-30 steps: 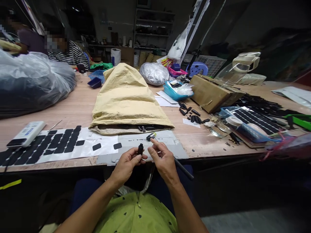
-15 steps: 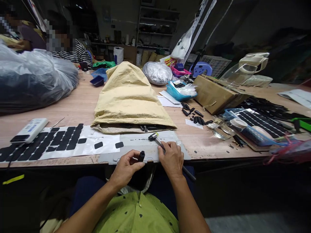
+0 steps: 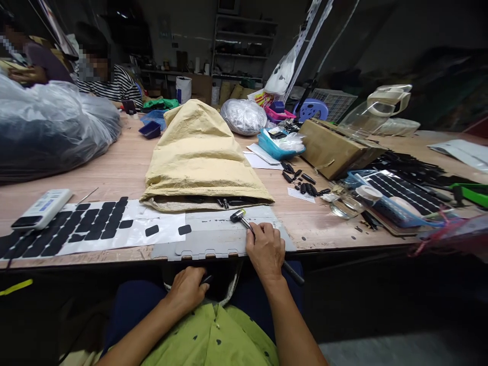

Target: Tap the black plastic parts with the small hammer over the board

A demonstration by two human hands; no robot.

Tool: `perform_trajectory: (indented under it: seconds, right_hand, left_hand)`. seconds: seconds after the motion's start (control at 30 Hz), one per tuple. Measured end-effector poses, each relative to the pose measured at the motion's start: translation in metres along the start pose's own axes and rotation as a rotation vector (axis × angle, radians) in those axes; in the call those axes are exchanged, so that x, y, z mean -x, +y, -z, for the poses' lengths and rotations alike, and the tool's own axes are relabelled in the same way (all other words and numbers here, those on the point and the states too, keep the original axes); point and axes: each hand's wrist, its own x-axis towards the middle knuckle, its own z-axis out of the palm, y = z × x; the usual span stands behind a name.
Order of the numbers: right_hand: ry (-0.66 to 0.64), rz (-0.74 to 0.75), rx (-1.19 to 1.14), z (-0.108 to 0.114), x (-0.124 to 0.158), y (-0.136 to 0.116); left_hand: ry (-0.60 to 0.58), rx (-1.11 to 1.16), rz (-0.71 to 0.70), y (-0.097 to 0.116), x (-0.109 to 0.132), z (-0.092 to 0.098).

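Observation:
My right hand [image 3: 266,250] is closed round the handle of a small hammer [image 3: 244,219], whose dark head rests over the grey sheet [image 3: 217,239] at the table's front edge. Lower down, below the edge, my left hand [image 3: 188,291] holds a black cylindrical part [image 3: 207,279], mostly hidden by the fingers, above a dark opening in my lap. Behind the hammer lies a yellow sack [image 3: 202,152], its mouth towards me with small black parts inside. White sheets with black patches [image 3: 109,218] lie to the left.
A white device [image 3: 42,208] and a large plastic bag [image 3: 57,132] are on the left. To the right are loose black parts [image 3: 307,189], a cardboard box [image 3: 335,147], a blue basket [image 3: 396,208] and a clear jug [image 3: 373,114]. A person [image 3: 118,84] sits at the far left.
My left hand has dropped from the table's front edge to below it, still holding the black part. My right hand and the hammer have barely moved.

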Motion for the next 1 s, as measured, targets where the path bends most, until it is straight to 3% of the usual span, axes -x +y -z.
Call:
perform_trajectory:
  seconds: [0.2, 0.33, 0.43, 0.53, 0.6, 0.7, 0.77, 0.87, 1.0]
  right_hand:
    - [0.006, 0.007, 0.016, -0.002, -0.001, 0.000]
    - [0.016, 0.018, 0.012, -0.002, 0.001, 0.001]
    - [0.023, 0.021, 0.015, -0.002, 0.001, 0.001]
    - [0.026, 0.025, 0.025, -0.002, 0.001, 0.000]
    - [0.024, 0.031, 0.030, -0.002, 0.001, 0.000]
    - [0.026, 0.035, 0.038, -0.003, 0.002, 0.000]
    - [0.032, 0.036, 0.043, -0.003, 0.002, 0.000]
    - [0.037, 0.042, 0.041, -0.003, 0.003, 0.000]
    - [0.014, 0.027, -0.027, -0.002, 0.002, 0.003]
  left_hand:
    - [-0.031, -0.017, 0.027, -0.004, -0.008, -0.005]
    - [-0.071, 0.053, -0.050, 0.003, -0.005, 0.000]
    - [-0.206, 0.196, -0.215, 0.019, 0.001, 0.023]
    - [-0.295, 0.374, -0.349, 0.037, -0.004, 0.061]
    - [-0.093, 0.370, -0.346, 0.042, -0.020, 0.088]
    - [0.402, 0.192, -0.244, 0.033, -0.060, 0.118]
    - [0.597, 0.016, -0.164, 0.021, -0.087, 0.130]
    - [0.632, -0.209, -0.128, 0.008, -0.113, 0.138]
    - [0.594, -0.293, -0.075, 0.004, -0.120, 0.142]
